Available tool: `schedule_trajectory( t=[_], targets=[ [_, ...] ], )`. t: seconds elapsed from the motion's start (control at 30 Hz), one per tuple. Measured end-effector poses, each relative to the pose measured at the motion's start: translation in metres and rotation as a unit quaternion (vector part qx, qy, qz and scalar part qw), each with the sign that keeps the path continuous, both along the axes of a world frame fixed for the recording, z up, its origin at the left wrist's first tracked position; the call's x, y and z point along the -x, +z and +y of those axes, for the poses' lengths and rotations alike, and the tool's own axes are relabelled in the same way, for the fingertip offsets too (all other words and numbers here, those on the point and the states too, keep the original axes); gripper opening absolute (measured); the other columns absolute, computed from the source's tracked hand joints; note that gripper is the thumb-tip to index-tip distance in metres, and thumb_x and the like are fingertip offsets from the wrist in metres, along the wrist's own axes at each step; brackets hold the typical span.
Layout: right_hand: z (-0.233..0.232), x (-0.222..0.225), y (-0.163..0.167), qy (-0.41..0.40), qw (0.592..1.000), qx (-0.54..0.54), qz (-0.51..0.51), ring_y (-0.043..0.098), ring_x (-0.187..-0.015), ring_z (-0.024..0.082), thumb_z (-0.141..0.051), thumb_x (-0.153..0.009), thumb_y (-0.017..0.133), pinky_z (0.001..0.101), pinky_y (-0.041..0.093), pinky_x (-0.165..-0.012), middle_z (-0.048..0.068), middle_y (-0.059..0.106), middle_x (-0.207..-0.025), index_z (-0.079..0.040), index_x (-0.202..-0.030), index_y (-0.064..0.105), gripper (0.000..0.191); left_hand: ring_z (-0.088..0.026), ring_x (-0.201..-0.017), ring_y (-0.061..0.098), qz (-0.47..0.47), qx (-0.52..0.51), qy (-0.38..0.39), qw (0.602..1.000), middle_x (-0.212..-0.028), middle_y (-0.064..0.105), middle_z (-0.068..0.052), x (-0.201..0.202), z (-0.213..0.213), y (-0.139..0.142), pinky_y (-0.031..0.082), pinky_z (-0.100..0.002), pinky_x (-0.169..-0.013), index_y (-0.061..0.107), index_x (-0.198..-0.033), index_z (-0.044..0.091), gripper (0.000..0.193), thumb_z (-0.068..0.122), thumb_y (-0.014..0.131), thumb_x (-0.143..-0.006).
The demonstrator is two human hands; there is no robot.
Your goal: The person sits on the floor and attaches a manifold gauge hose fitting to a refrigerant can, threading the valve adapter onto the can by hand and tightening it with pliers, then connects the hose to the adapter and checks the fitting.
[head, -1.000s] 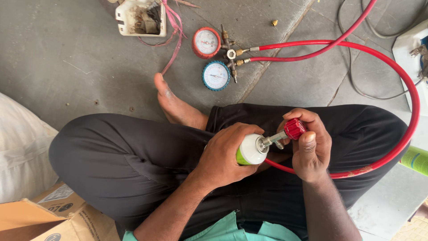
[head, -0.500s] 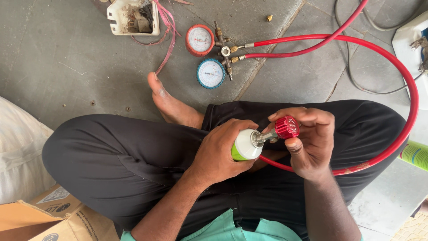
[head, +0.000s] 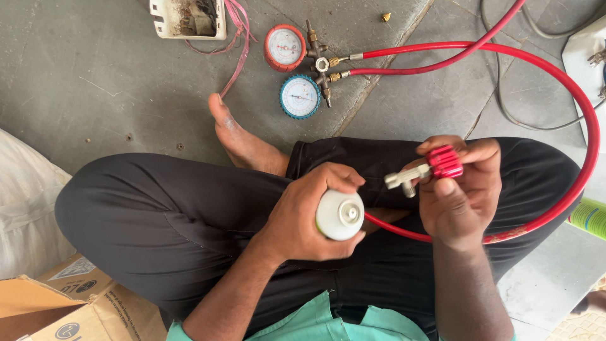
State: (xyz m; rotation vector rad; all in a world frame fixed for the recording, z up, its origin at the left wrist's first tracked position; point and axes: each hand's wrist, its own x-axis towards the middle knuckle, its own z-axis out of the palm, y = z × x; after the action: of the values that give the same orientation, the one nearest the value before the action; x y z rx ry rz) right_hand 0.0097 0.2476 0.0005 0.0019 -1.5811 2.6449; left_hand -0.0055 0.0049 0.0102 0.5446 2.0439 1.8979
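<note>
Two hands over the lap, each holding its own piece, pieces apart. Left hand (head: pixel 302 215) wrapped tight around a small gas can (head: pixel 339 215), white domed top with a round metal nozzle facing the camera, fingers curled over the shoulder, thumb under. Right hand (head: pixel 459 192) closed on a red ribbed knob (head: pixel 444 161) of a metal tap valve (head: pixel 404 180), fingertips pinching the knob, silver stem with threaded end sticking out left toward the can, not touching it. Red hose (head: pixel 571 95), smooth rubber, runs from under the right hand across the black trousers (head: pixel 158 215), loops wide right and back up to brass fittings on the floor. Gauge set there: red-rimmed gauge (head: pixel 285 47) and blue-rimmed gauge (head: pixel 300 96), round white dials, side by side. Bare foot (head: pixel 237 136) just below the gauges on grey concrete floor (head: pixel 95 76). Dirty white plastic box (head: pixel 187 17) with pink wires top left. Cardboard box (head: pixel 57 309) bottom left, white sack (head: pixel 25 208) beside it.
</note>
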Motion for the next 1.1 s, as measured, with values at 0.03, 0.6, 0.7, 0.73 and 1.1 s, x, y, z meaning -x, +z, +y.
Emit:
schedule_trajectory(
  t=[0.03, 0.6, 0.7, 0.73, 1.1],
  targets=[
    [0.001, 0.001, 0.000, 0.002, 0.999, 0.031, -0.004, 0.069, -0.113, 0.025, -0.005, -0.104, 0.071, 0.0373, 0.063, -0.092, 0.024, 0.058, -0.128, -0.007, -0.133, 0.049, 0.037, -0.026, -0.114, 0.074, -0.009, -0.005, -0.017, 1.000, -0.135, 0.065, -0.011, 0.000, -0.002, 0.002, 0.060, -0.037, -0.099, 0.053, -0.123, 0.012, 0.061, 0.023, 0.091, -0.075],
    [-0.012, -0.002, -0.025, 0.168, 0.941, 0.128, -0.264, 0.063, -0.078, 0.012, -0.027, -0.111, 0.058, 0.0257, 0.053, -0.067, 0.011, 0.070, -0.101, 0.006, -0.128, 0.062, 0.038, -0.026, -0.136, 0.063, 0.128, 0.084, -0.042, 0.987, -0.160, 0.043, -0.010, -0.005, 0.004, 0.008, 0.060, -0.039, -0.108, 0.061, -0.142, 0.024, 0.074, 0.016, 0.086, -0.073],
    [-0.015, -0.002, -0.026, 0.169, 0.939, 0.069, -0.291, 0.062, -0.074, 0.011, -0.028, -0.106, 0.057, 0.0245, 0.051, -0.064, 0.008, 0.069, -0.096, 0.003, -0.125, 0.061, 0.037, -0.026, -0.137, 0.062, 0.134, 0.098, -0.030, 0.986, -0.154, 0.050, -0.007, -0.005, 0.004, 0.009, 0.059, -0.040, -0.111, 0.060, -0.144, 0.021, 0.073, 0.016, 0.086, -0.076],
    [-0.016, -0.003, -0.027, 0.169, 0.942, 0.058, -0.283, 0.060, -0.072, 0.010, -0.028, -0.107, 0.057, 0.0239, 0.050, -0.063, 0.007, 0.068, -0.094, 0.003, -0.125, 0.061, 0.036, -0.026, -0.136, 0.063, 0.132, 0.099, -0.021, 0.986, -0.152, 0.051, -0.007, -0.004, 0.004, 0.009, 0.059, -0.040, -0.112, 0.060, -0.144, 0.019, 0.072, 0.016, 0.086, -0.077],
    [-0.020, 0.000, -0.015, 0.197, 0.948, -0.034, -0.248, 0.057, -0.072, 0.004, -0.020, -0.108, 0.056, 0.0189, 0.045, -0.062, 0.003, 0.068, -0.095, 0.005, -0.135, 0.060, 0.037, -0.025, -0.116, 0.069, 0.077, 0.112, 0.039, 0.990, -0.133, 0.058, -0.009, -0.005, 0.000, 0.010, 0.060, -0.037, -0.099, 0.063, -0.137, 0.015, 0.062, 0.017, 0.085, -0.079]
  ],
)
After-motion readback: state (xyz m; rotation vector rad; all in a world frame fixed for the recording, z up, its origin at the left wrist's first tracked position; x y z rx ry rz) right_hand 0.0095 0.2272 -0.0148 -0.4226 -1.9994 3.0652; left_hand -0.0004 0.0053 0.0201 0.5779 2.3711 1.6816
